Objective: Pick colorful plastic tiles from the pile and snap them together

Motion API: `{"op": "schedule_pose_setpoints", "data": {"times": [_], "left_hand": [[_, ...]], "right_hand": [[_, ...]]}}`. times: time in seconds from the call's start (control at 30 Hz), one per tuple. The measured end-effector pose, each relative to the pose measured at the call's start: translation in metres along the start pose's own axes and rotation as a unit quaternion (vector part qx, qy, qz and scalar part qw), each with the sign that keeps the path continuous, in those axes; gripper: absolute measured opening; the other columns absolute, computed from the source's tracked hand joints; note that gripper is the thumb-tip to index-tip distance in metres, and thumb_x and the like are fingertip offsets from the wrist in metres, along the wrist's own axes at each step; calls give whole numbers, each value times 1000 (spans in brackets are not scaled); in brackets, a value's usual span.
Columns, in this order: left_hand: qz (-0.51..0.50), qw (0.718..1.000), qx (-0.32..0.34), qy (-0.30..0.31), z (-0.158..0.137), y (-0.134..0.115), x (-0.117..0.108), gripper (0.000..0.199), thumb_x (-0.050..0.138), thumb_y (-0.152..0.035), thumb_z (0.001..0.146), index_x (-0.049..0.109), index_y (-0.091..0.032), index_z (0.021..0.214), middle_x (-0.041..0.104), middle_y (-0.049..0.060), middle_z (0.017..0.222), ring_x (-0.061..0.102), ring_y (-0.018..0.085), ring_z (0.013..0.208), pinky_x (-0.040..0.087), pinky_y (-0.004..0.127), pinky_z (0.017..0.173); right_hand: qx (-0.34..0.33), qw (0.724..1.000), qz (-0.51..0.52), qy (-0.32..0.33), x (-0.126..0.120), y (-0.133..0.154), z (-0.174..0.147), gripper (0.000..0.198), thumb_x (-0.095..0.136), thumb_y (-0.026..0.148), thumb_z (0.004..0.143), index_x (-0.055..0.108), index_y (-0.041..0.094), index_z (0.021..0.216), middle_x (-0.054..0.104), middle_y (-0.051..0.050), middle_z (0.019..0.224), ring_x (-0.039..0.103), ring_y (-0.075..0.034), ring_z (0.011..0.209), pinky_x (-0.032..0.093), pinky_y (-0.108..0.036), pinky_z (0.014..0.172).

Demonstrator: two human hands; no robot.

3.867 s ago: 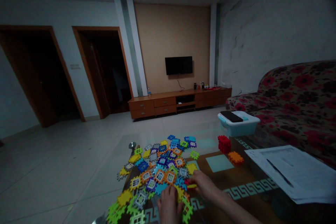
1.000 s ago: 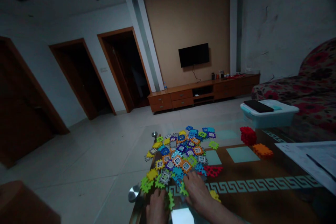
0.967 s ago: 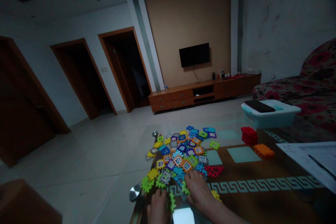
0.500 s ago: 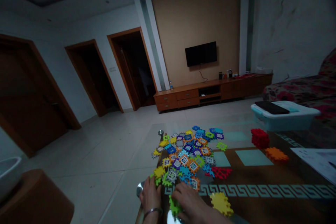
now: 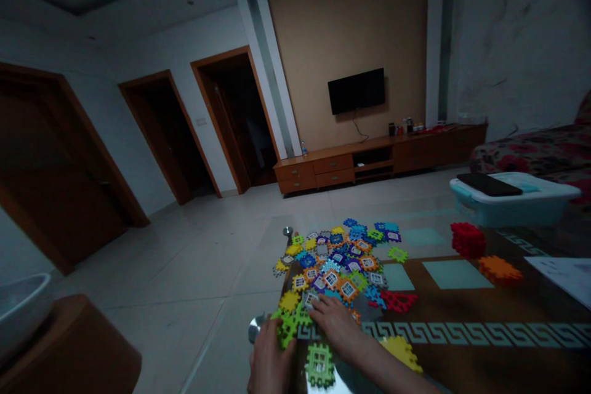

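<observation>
My left hand [image 5: 270, 357] is at the table's near left edge, fingers closed around a lime green interlocking tile [image 5: 287, 329]. My right hand [image 5: 339, 325] reaches over the near side of the tile pile. Its fingers are stretched out, and the tips touch a grey window tile [image 5: 310, 300], partly hidden beneath them. Between my wrists, a light green window tile [image 5: 319, 366] lies on the glass table. The pile beyond mixes several colours, with an orange window tile [image 5: 348, 289] and a yellow tile [image 5: 289, 301] close to my fingers.
A yellow tile stack [image 5: 402, 354] lies beside my right forearm. Farther right are red latticed pieces [image 5: 399, 301], a red stack [image 5: 467, 240], an orange stack [image 5: 500, 269] and paper [image 5: 561, 277]. Behind them stands a lidded tub [image 5: 512, 206] with a dark phone [image 5: 489, 184] on top.
My right hand has left the light green window tile and moved forward onto the pile. My left hand has drawn back slightly, with the lime green tile now showing in it.
</observation>
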State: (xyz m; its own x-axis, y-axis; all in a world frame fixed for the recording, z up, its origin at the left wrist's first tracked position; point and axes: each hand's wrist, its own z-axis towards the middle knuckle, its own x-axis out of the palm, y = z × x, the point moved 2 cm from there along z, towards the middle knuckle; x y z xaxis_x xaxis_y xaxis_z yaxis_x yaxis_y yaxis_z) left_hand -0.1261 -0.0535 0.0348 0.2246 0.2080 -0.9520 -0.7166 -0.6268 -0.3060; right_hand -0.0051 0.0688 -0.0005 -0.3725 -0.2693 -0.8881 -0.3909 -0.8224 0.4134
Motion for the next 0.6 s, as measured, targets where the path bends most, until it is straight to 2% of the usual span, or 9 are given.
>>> {"op": "schedule_pose_setpoints", "data": {"times": [0.13,0.23,0.3,0.4,0.5,0.6], "left_hand": [[-71,982,111,136,-19,-32,1,50,57,-12,61,62,-36,105,65,-6,128,54,17,126,40,26,105],[-62,971,120,198,-23,-47,1,54,60,-9,53,64,-36,100,64,-5,129,52,20,128,40,29,105],[-59,969,118,210,-23,-51,1,53,61,-9,52,65,-35,99,64,-3,129,53,22,126,41,31,104],[-71,965,117,223,-20,-50,3,57,67,-10,51,67,-34,102,62,0,133,52,24,129,41,32,105],[-79,961,106,242,-18,-47,4,73,72,-8,46,65,-37,112,60,1,138,49,27,133,40,33,107],[-94,960,104,241,-19,-47,1,81,70,-6,44,63,-38,118,60,0,137,49,27,132,40,32,108]], "right_hand": [[74,996,-50,-16,-6,-21,8,40,48,1,87,68,17,118,67,-11,129,50,-29,131,37,-49,111],[104,992,-65,-10,-17,-27,8,35,48,1,85,71,13,108,69,-16,122,52,-32,128,40,-47,108],[93,994,-55,-14,-21,-22,10,29,53,4,83,72,14,102,69,-15,118,56,-30,122,43,-41,103],[35,999,-24,-12,-17,-7,22,30,65,9,75,70,18,104,68,-9,119,58,-26,114,45,-33,96],[2,999,-35,20,-8,9,39,36,77,16,67,70,16,103,69,-12,114,57,-30,112,46,-37,93],[-5,997,-61,40,-6,18,50,34,78,18,67,72,14,101,71,-15,108,57,-35,111,45,-43,95]]}}
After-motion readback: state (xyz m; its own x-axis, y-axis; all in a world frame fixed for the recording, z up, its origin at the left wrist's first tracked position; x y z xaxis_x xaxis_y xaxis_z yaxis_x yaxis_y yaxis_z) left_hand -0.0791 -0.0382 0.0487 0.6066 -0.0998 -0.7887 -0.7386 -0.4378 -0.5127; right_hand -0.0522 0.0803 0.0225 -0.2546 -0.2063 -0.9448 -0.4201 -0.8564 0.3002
